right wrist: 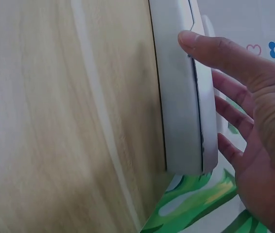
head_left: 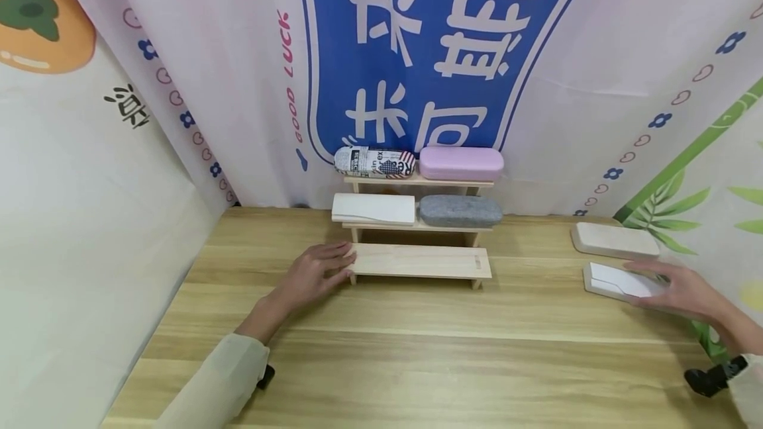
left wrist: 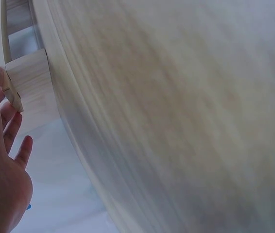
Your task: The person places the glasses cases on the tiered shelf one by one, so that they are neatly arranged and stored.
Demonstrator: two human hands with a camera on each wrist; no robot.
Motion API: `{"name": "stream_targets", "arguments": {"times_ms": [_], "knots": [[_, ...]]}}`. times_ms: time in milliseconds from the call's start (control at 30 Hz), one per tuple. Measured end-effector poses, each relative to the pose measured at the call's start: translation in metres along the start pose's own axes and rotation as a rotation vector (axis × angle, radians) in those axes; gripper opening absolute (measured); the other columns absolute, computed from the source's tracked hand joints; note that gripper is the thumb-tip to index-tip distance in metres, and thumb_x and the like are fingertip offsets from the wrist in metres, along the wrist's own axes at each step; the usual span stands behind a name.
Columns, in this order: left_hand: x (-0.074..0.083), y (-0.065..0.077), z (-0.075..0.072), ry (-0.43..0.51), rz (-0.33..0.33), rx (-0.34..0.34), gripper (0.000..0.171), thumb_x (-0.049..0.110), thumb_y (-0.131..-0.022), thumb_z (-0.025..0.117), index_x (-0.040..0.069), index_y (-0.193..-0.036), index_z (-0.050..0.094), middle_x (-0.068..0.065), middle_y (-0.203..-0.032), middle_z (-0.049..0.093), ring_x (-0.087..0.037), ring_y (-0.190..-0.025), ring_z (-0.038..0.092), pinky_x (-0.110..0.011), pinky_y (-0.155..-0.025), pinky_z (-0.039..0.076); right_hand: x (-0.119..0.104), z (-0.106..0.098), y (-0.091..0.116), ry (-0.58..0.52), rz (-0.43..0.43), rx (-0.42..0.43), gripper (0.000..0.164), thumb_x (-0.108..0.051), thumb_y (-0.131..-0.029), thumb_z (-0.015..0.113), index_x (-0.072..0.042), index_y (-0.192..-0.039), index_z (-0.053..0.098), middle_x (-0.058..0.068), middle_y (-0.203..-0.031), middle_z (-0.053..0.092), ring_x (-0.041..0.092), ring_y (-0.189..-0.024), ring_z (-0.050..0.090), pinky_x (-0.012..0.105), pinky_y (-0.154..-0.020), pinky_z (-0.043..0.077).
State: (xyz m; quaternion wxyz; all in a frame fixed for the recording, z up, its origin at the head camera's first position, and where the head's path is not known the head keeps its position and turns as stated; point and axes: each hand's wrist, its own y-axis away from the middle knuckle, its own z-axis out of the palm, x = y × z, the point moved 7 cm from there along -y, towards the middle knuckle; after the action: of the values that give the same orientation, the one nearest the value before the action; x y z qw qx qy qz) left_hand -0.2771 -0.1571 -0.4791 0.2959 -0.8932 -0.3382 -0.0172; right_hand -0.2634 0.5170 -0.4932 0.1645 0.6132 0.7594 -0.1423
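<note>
my right hand [head_left: 691, 290] out there is gripping the white case [head_left: 614, 278] between thumb and fingers, probably to control it by its long sides; it's seemingly lying on the table [head_left: 417, 363], with the pale case [head_left: 615, 241] sitting just beyond that grip. well to its left, my left hand [head_left: 316, 270] is pinching the stand [head_left: 423, 261] by its lowest board's end, likely for steadying. beyond that grip and rightward, the printed case [head_left: 374, 162] and lilac case [head_left: 461, 163] are sharing the top tier, the wavy-edged case [head_left: 373, 208] and grey case [head_left: 461, 210] the middle, perhaps paired to suit the tiers' width.
</note>
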Motion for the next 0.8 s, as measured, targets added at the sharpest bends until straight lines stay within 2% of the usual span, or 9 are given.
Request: {"name": "stream_targets", "arguments": {"times_ms": [133, 467, 633, 800], "knots": [[0.000, -0.001, -0.001, -0.004, -0.003, -0.011, 0.037, 0.020, -0.093, 0.083, 0.004, -0.126, 0.076, -0.019, -0.139, 0.068, -0.035, -0.127, 0.068, -0.056, -0.107, 0.054, 0.006, 0.002, 0.004, 0.003, 0.026, 0.002, 0.077, -0.031, -0.075, 0.098, 0.005, -0.135, 0.065, 0.046, -0.141, 0.052, 0.068, -0.124, 0.047, 0.080, -0.093, 0.040], [0.002, -0.001, -0.001, -0.007, -0.002, -0.005, 0.038, 0.019, -0.092, 0.084, 0.004, -0.126, 0.076, -0.019, -0.137, 0.068, -0.035, -0.127, 0.068, -0.057, -0.106, 0.054, 0.019, 0.008, 0.011, -0.023, 0.064, -0.002, 0.075, -0.029, -0.078, 0.096, 0.004, -0.136, 0.064, 0.049, -0.142, 0.047, 0.071, -0.125, 0.042, 0.082, -0.095, 0.034], [0.002, -0.001, -0.001, -0.010, -0.002, -0.004, 0.038, 0.019, -0.092, 0.084, 0.003, -0.125, 0.076, -0.020, -0.136, 0.069, -0.036, -0.126, 0.069, -0.058, -0.105, 0.054, 0.019, 0.007, 0.011, -0.021, 0.058, 0.025, 0.072, -0.027, -0.077, 0.096, 0.004, -0.134, 0.066, 0.050, -0.140, 0.048, 0.071, -0.123, 0.042, 0.083, -0.095, 0.033], [0.001, 0.000, -0.002, -0.017, -0.006, -0.013, 0.038, 0.020, -0.093, 0.083, 0.004, -0.126, 0.075, -0.019, -0.138, 0.068, -0.036, -0.127, 0.068, -0.059, -0.106, 0.053, 0.017, 0.008, 0.009, -0.004, 0.050, 0.060, 0.069, -0.024, -0.075, 0.097, 0.006, -0.130, 0.068, 0.049, -0.136, 0.052, 0.067, -0.120, 0.047, 0.078, -0.093, 0.037]]}}
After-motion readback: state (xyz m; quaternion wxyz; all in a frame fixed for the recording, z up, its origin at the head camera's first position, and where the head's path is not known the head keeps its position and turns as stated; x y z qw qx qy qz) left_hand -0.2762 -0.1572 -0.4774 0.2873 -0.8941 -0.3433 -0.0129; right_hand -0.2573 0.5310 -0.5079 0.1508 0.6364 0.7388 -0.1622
